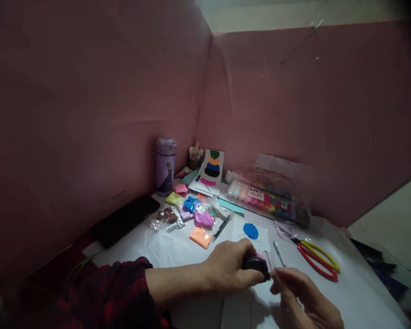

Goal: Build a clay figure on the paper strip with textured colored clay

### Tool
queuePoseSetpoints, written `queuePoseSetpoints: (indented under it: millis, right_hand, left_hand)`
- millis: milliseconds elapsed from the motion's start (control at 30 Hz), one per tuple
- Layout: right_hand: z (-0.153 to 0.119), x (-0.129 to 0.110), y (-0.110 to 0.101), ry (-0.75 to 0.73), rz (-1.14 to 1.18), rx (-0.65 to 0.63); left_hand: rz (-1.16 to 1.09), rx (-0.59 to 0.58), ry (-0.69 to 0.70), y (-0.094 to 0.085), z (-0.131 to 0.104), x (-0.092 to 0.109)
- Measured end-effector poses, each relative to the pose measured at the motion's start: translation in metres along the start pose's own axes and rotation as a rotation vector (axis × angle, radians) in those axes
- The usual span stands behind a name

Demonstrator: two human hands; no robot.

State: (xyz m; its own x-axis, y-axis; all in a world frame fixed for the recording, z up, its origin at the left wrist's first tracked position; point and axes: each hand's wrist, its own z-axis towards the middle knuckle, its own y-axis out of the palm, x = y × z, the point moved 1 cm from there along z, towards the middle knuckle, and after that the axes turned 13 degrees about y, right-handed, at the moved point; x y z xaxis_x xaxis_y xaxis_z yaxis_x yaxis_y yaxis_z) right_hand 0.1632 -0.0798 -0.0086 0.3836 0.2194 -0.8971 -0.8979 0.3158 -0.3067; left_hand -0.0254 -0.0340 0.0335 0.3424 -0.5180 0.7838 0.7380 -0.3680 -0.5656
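Two bare hands work low over a white-covered table. The left hand wraps thumb and fingers around a black lump, firmly closed on it. The right hand is just beside, its thumb and fingertips drawn narrow near a wisp of clear film; whether they actually pinch that film cannot be told. The black lump sits in front of a white card that bears a round blue patch.

The step looks like working a soft lump free of clear wrapping. To do it well, the left grip should stay steady without squashing the lump, while the right fingertips pull the film slowly and low, well away from the blue patch, so that nothing dark smears it. The silver pen, lying near the right hand, could be knocked, and the red-and-yellow-handled cutters are within reach should the film resist.

As for writing, the long pack at the back carries a white label with red characters, too small to read. The purple flask shows a printed figure but no legible name. No brand can be made out on the orange packet.
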Motion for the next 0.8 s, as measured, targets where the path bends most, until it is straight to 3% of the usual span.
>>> queuePoseSetpoints:
  millis: [167, 433, 533, 800]
  right_hand:
    - [0.005, 0.001, -0.006, -0.217, -0.157, -0.043]
    - [0.005, 0.002, -0.005, -0.133, -0.227, 0.005]
    - [0.005, 0.001, -0.006, -0.204, -0.253, -0.008]
    - [0.003, -0.001, -0.007, -0.316, -0.224, -0.040]
  left_hand:
    - [-0.069, 0.060, -0.047, 0.000, 0.001, 0.000]
    - [-0.282, 0.068, 0.035, 0.006, 0.002, -0.002]
    - [-0.324, 0.072, 0.045, 0.007, 0.002, -0.003]
    - [-0.495, 0.072, -0.083, 0.012, 0.004, -0.007]
